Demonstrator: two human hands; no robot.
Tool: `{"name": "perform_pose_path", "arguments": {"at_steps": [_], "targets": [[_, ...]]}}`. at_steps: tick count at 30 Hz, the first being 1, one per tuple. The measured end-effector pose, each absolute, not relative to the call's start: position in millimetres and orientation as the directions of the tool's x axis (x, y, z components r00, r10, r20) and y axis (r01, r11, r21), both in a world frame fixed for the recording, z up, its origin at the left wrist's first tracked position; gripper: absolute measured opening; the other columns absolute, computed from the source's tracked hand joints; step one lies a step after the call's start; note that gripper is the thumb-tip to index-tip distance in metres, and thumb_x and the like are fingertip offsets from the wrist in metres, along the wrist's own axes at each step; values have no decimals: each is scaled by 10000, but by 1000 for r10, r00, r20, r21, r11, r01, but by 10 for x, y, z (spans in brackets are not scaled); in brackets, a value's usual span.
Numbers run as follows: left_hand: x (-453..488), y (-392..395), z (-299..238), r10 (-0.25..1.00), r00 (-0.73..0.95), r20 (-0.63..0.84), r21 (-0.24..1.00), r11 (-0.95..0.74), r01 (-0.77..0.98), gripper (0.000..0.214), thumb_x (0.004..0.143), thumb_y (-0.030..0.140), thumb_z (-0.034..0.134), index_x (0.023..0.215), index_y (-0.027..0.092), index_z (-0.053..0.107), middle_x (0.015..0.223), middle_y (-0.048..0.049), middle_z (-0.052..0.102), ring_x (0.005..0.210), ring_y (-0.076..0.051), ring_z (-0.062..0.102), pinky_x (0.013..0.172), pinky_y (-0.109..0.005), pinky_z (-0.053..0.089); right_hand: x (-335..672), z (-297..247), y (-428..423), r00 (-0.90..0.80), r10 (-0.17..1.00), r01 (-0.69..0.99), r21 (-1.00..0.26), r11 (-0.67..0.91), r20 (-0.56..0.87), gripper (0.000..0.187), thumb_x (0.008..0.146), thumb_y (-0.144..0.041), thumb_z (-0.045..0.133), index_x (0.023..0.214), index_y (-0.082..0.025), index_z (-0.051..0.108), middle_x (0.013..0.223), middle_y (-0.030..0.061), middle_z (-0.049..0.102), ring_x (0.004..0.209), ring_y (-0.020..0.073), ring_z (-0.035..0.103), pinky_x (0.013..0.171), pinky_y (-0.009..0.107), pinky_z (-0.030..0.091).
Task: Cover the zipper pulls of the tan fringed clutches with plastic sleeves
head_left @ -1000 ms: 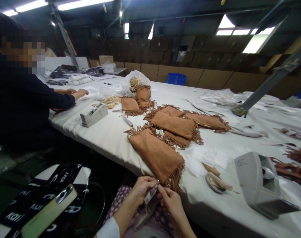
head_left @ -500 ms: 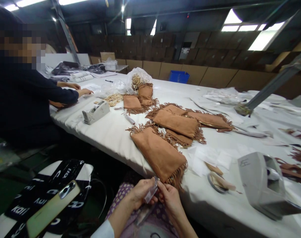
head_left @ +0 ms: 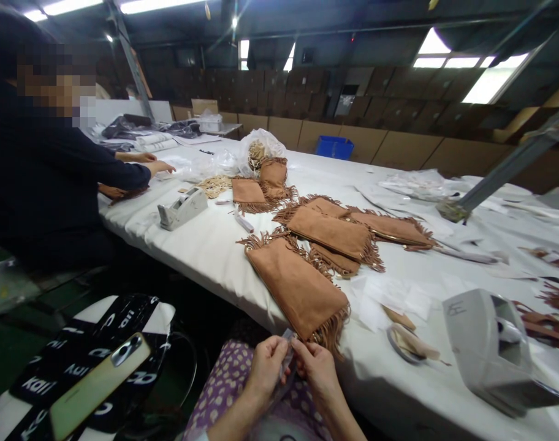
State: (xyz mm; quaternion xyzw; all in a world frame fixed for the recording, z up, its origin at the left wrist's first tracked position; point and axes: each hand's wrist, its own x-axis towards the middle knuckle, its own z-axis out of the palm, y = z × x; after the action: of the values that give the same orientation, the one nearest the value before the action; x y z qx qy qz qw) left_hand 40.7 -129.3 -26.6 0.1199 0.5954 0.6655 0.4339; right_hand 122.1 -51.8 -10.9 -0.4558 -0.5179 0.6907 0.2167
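Note:
A brown fringed pouch point(head_left: 298, 288) lies at the table's near edge, its lower corner at my fingertips. My left hand point(head_left: 266, 367) is closed, pinching a clear plastic strip point(head_left: 287, 335) beside that corner. Close against it, my right hand point(head_left: 317, 369) pinches at the pouch's zipper end; the small piece between its fingers is hidden. Both hands are above my lap, with the fingertips nearly meeting. Farther up the table, several more brown fringed pouches point(head_left: 330, 228) lie in an overlapping pile.
On the right stands a large grey tape dispenser point(head_left: 479, 343), with a tape roll point(head_left: 406, 343) beside it. A smaller dispenser point(head_left: 184, 208) sits left. A co-worker point(head_left: 45, 165) works at the far left. A phone point(head_left: 100, 386) rests on a patterned seat. A metal post point(head_left: 504, 165) rises at right.
My left hand has turned slightly and its fingers sit higher on the plastic strip, which shows less now. My right hand stays at the pouch corner. The view has shifted slightly.

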Motion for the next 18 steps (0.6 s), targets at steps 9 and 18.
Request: {"name": "perform_pose_path", "arguments": {"at_steps": [9, 18], "targets": [[487, -1330, -231, 685, -678, -267, 932, 4, -362, 525, 745, 565, 634, 998, 114, 725, 461, 48, 451, 385, -61, 278, 381, -217, 212, 1200, -65, -523, -551, 704, 70, -865, -496, -448, 429, 542, -489, 824, 566, -122, 603, 450, -25, 527, 395, 58, 416, 389, 180, 304], [406, -1536, -207, 762, -632, 139, 984, -37, 173, 342, 914, 360, 461, 1115, 221, 699, 1013, -109, 724, 921, -229, 646, 866, -324, 491, 1191, 73, -509, -618, 592, 30, -768, -640, -517, 370, 493, -387, 877, 586, -103, 658, 470, 0, 578, 392, 65, 465, 405, 186, 386]]}}
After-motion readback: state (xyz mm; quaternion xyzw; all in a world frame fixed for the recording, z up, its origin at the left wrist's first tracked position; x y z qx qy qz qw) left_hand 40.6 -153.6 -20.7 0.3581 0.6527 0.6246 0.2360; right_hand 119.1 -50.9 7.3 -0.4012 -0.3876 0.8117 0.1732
